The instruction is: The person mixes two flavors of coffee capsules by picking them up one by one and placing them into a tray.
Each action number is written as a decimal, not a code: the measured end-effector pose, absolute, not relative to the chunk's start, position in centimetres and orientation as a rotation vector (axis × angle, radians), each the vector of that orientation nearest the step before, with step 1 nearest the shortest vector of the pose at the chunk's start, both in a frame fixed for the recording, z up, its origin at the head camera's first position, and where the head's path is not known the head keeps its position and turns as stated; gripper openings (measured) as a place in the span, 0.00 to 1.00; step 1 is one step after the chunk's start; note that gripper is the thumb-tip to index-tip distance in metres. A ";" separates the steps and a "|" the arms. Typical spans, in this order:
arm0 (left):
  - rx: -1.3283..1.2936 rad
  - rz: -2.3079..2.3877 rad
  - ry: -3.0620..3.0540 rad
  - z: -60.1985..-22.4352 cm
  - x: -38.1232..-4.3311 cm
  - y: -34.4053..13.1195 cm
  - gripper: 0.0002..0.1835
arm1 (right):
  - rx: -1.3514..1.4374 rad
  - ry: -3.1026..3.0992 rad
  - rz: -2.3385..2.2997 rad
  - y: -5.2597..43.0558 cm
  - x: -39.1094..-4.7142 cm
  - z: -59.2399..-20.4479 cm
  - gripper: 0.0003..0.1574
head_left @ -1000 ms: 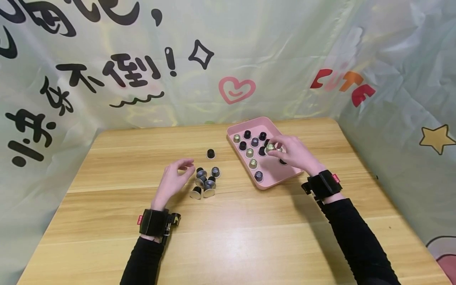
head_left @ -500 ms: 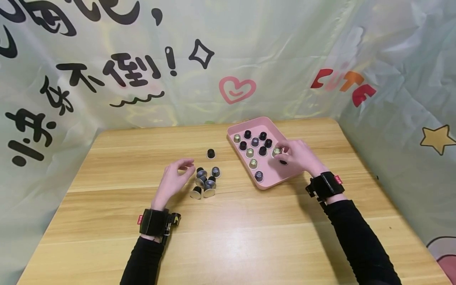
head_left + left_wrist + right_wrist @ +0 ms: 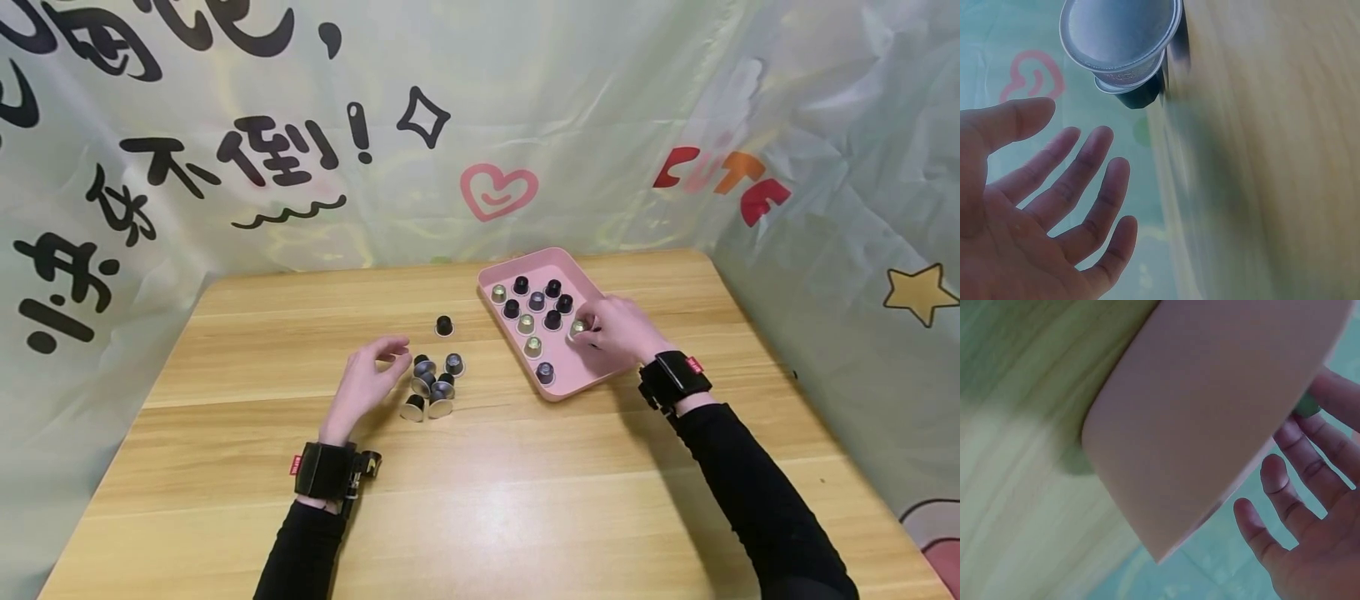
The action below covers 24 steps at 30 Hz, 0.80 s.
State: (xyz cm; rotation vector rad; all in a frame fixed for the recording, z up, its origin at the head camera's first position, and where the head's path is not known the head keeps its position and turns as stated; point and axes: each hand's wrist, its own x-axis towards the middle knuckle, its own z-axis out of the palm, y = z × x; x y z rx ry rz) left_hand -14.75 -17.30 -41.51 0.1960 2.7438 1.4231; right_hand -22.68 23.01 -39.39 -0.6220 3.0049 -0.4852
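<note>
My right hand [image 3: 618, 329] is over the right side of the pink tray [image 3: 558, 385] and pinches a pale green coffee capsule [image 3: 578, 327] between thumb and fingers. In the right wrist view the tray's outer wall [image 3: 1210, 419] hides most of that capsule, leaving a green bit [image 3: 1307, 406] at the fingertips. Several black, dark blue and pale green capsules stand upright in the tray. My left hand [image 3: 367, 379] hovers beside a loose heap of capsules [image 3: 424, 382], fingers relaxed and holding nothing. The left wrist view shows that open palm [image 3: 1041, 231] below a silver-lidded capsule [image 3: 1119, 31].
A single black capsule [image 3: 444, 326] stands on the wooden table [image 3: 480, 500] behind the heap. Another dark capsule [image 3: 454, 364] stands upright at the heap's right. A printed cloth [image 3: 600, 125] hangs along the table's back and right edges.
My right hand has moved right across the tray and lower, then slightly back left with the pale green capsule. It now covers a black capsule seen earlier. My left hand has stayed put.
</note>
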 end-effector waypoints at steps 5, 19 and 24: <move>0.190 1.425 2.739 -41.6 -14.7 -17.3 0.23 | -0.650 3.014 -0.377 22.4 -22.9 -39.2 0.11; 0.174 1.413 2.737 -41.4 -14.8 -17.2 0.23 | -0.709 3.050 -0.410 22.0 -22.6 -38.6 0.19; 0.180 1.411 2.742 -41.5 -14.8 -17.3 0.23 | -0.733 3.058 -0.450 21.4 -22.2 -37.9 0.19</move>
